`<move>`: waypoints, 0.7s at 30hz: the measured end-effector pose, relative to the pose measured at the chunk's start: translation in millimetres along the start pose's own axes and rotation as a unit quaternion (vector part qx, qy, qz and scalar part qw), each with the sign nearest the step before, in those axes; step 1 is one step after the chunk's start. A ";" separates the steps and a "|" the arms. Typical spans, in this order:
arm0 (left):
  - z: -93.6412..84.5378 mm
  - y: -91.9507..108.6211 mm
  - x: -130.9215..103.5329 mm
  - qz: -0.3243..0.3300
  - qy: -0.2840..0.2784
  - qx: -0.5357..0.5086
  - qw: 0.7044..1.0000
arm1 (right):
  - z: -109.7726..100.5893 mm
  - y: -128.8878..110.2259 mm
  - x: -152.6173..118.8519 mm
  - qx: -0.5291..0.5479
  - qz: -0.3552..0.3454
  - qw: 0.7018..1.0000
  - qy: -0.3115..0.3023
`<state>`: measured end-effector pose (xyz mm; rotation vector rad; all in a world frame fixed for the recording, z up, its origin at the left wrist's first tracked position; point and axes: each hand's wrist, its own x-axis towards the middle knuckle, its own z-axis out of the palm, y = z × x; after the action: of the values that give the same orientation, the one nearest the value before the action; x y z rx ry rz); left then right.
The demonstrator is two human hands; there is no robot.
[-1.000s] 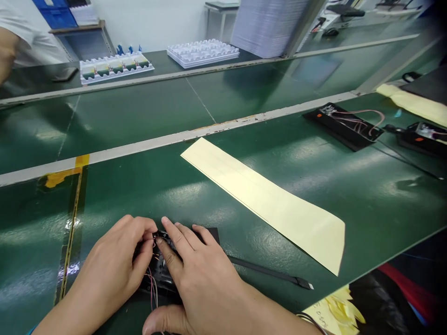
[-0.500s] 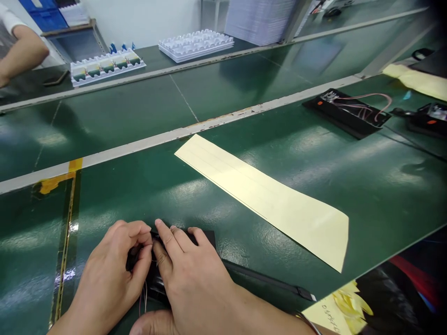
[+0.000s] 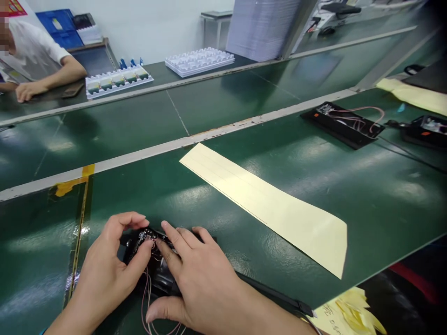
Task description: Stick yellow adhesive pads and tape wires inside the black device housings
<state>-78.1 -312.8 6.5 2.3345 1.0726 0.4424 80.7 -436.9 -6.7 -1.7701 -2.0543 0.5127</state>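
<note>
A black housing with a small circuit board at its left end lies on the green bench below my hands. My left hand curves around that end, its thumb against the board and its forefinger at the far edge. My right hand rests across the housing with fingers stretched out, forefinger and middle finger pointing toward the board, thumb apart on the near side. Thin pink and white wires hang from the housing between my hands. Much of the housing is hidden under my right hand.
A long pale yellow strip lies beyond my right hand. A black cable runs rightward to the bench edge near crumpled yellow paper. Open black housings with wires stand at the back right. Across the bench sit white trays and a person.
My left thumb and forefinger have moved apart, uncovering the circuit board. More of the wires shows below. My right hand stays over the housing. The view has tilted up slightly.
</note>
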 end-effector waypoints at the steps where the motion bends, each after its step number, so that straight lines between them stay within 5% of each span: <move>1: -4.5 -2.6 1.2 0.005 -0.017 -0.010 1.000 | -0.7 0.8 0.5 0.000 -0.004 1.000 0.006; 6: -33.0 -21.6 -1.0 0.010 -0.096 -0.055 0.994 | -8.9 7.1 1.7 0.044 -0.015 0.999 0.023; 10: -56.8 -45.8 -21.8 -0.022 -0.050 -0.073 0.996 | -35.7 8.2 -1.6 0.124 0.003 0.992 0.025; 13: -72.8 -59.4 -52.5 -0.018 0.008 -0.065 0.998 | -61.7 -6.2 8.1 0.126 0.008 0.989 0.080; 17: -91.6 -67.0 -94.6 0.050 0.103 -0.062 0.992 | -74.6 -59.5 64.1 0.178 -0.028 0.975 0.132; 21: -115.3 -77.3 -130.0 0.186 0.126 -0.115 0.968 | -34.4 -157.8 146.0 0.383 -0.052 0.922 -0.012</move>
<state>-263.3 -333.4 44.7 2.3088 0.6387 0.9732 -55.9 -313.6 109.8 -1.1750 -1.6041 1.1185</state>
